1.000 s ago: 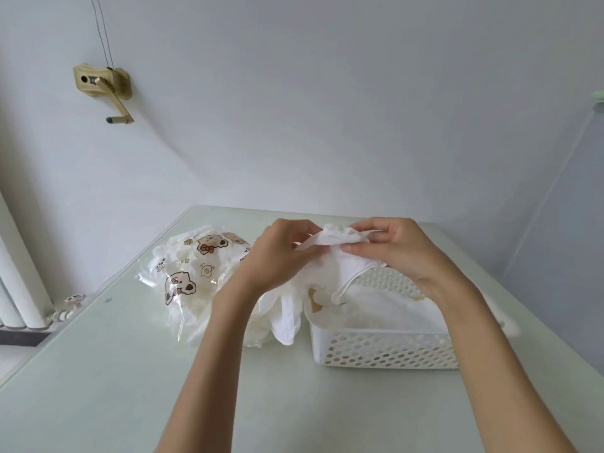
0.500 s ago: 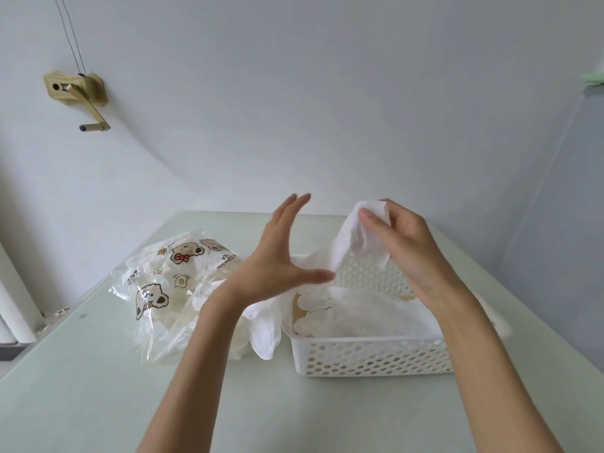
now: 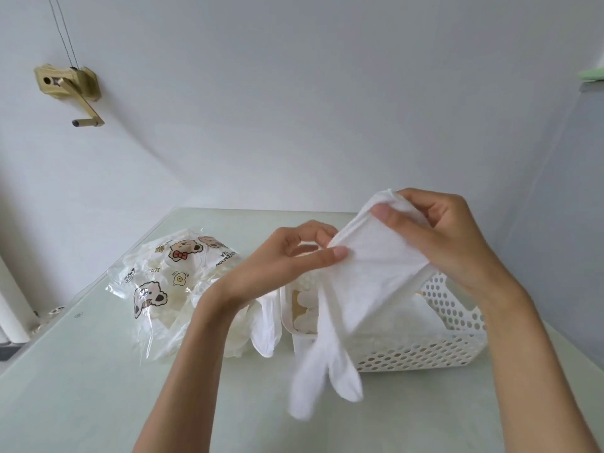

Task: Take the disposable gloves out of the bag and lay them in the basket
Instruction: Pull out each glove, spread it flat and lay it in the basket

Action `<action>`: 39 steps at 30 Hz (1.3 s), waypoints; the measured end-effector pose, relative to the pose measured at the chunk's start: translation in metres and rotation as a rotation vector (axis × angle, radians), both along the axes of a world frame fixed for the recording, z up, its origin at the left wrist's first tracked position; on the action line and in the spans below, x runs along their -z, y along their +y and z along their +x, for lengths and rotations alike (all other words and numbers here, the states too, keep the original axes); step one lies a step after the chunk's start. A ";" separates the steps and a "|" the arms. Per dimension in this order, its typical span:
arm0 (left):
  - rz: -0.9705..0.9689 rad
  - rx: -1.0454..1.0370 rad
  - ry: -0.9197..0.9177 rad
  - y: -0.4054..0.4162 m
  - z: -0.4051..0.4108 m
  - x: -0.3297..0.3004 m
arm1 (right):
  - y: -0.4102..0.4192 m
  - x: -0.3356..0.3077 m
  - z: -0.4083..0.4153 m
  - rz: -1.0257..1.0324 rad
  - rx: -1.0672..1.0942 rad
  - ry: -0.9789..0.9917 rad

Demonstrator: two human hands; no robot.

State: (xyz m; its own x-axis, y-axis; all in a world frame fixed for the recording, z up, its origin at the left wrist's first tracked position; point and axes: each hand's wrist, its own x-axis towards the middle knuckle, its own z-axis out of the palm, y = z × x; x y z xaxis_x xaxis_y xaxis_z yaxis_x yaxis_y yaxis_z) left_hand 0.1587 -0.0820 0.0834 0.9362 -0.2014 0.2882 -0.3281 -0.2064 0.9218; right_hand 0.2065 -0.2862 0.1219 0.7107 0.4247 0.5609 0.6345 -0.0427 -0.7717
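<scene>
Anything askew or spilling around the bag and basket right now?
Yes: gloves spill from the bag onto the table, beside the basket; the held glove dangles over its front rim.

Both bare forearms raised, left hand (image 3: 291, 256) and right hand (image 3: 434, 237) with fingers pinched.

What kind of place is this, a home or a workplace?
Probably a room in a home, though I cannot be sure. A pale table stands against a plain white wall, a hand crank with cords is fixed to that wall, and a cartoon-printed bag lies beside a white plastic basket.
</scene>
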 end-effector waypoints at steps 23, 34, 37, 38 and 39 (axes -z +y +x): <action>0.234 -0.256 -0.169 -0.046 0.008 -0.006 | -0.033 -0.021 0.012 -0.157 0.275 -0.026; -0.117 -0.503 -0.304 -0.015 -0.006 -0.032 | 0.019 -0.040 -0.015 0.059 0.304 -0.199; -0.105 -0.620 -0.362 -0.005 -0.014 -0.040 | 0.038 -0.028 -0.018 0.230 0.225 -0.073; -0.065 -0.655 -0.365 -0.002 -0.011 -0.042 | 0.041 -0.021 -0.014 0.267 0.216 -0.007; 0.008 -0.674 -0.350 -0.002 -0.004 -0.042 | 0.041 -0.012 -0.007 0.283 0.222 0.069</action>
State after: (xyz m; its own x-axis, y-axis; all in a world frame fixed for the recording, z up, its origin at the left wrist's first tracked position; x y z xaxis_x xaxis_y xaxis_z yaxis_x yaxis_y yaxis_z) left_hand 0.1545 -0.0836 0.1258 0.7112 0.3788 0.5922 -0.4017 -0.4723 0.7846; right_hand 0.1992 -0.2449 0.1340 0.8085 0.0904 0.5815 0.5797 0.0474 -0.8134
